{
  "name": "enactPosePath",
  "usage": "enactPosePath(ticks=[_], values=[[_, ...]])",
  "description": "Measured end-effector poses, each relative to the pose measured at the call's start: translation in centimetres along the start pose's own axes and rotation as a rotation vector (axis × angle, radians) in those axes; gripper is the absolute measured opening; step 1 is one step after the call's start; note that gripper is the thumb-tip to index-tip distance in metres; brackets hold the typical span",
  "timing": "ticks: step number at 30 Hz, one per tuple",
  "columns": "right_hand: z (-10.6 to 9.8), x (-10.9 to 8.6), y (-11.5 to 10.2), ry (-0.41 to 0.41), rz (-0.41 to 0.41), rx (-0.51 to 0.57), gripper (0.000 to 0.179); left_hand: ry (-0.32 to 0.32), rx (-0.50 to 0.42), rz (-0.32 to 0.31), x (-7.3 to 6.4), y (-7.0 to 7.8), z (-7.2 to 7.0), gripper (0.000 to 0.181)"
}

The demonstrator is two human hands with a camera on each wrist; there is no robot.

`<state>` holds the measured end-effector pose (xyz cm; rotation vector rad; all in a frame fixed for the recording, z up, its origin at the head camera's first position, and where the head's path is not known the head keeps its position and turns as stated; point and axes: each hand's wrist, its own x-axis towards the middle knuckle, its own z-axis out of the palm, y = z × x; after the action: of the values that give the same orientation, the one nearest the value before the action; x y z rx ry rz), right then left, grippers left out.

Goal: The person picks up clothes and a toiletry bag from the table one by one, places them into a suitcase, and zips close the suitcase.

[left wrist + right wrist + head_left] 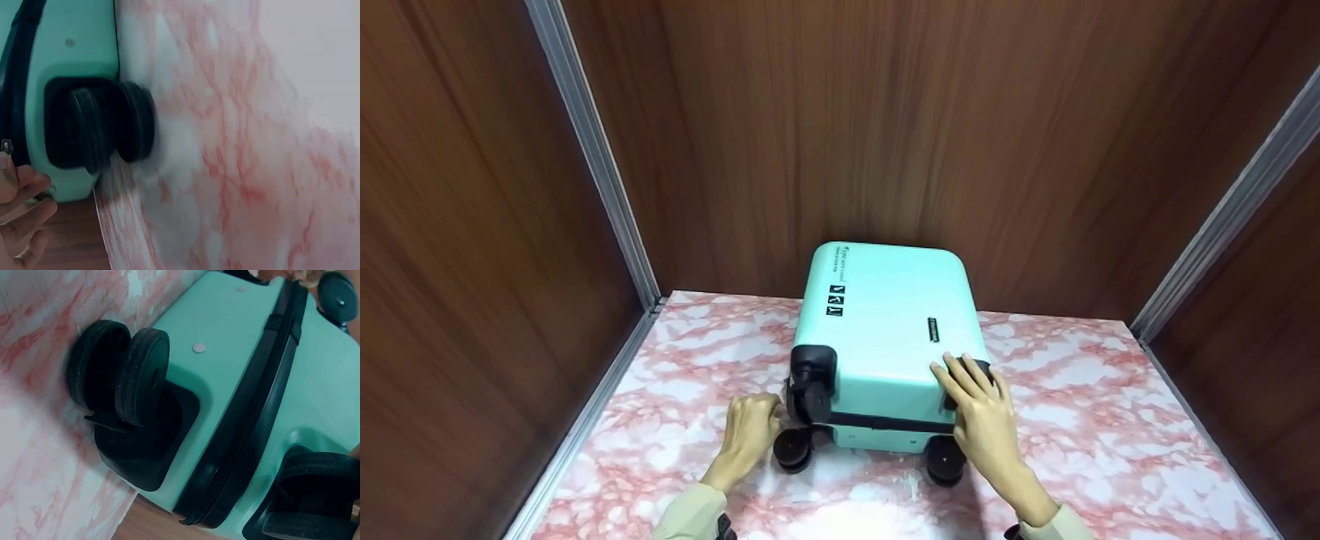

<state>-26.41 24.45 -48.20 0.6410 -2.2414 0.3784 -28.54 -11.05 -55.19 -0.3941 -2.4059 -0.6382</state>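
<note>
A mint-green hard-shell suitcase (896, 300) lies flat on its side, its wheeled end facing me. At its left side, my left hand (752, 426) has its fingers curled beside the black zipper seam. In the left wrist view the thumb and fingers (25, 188) pinch the zipper pull (7, 147) near a black double wheel (138, 121). My right hand (986, 420) rests on the near right corner with fingers spread, covering much of the upper wheel there. The right wrist view shows the closed zipper seam (247, 422) running between the wheels (143, 377).
Under the suitcase is a table (1072, 420) with a pink-and-white marbled top. A brown wood-grain panel (885, 120) rises behind it, with similar panels at both sides and grey metal strips (600, 165) along the corners.
</note>
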Motion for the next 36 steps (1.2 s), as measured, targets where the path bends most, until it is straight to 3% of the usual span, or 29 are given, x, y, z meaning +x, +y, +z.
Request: enactPosePath(ticks=[4,15,27,36], values=[[-0.1,-0.1,0.2,-0.002,-0.009,-0.006,0.072,0.004,0.067,-0.034,0.6,-0.4,0.0,0.019],[0.0,0.0,0.2,0.013,-0.022,-0.005,0.073,-0.029,0.127,-0.150,2.1,-1.1,0.4,0.020],[0.0,-0.1,0.1,0.011,0.000,-0.019,0.074,-0.061,0.077,-0.215,2.5,-0.9,0.9,0.025],[0.3,-0.1,0.1,0.059,-0.011,-0.002,0.075,-0.067,0.084,-0.248,2.5,-0.5,0.7,0.031]])
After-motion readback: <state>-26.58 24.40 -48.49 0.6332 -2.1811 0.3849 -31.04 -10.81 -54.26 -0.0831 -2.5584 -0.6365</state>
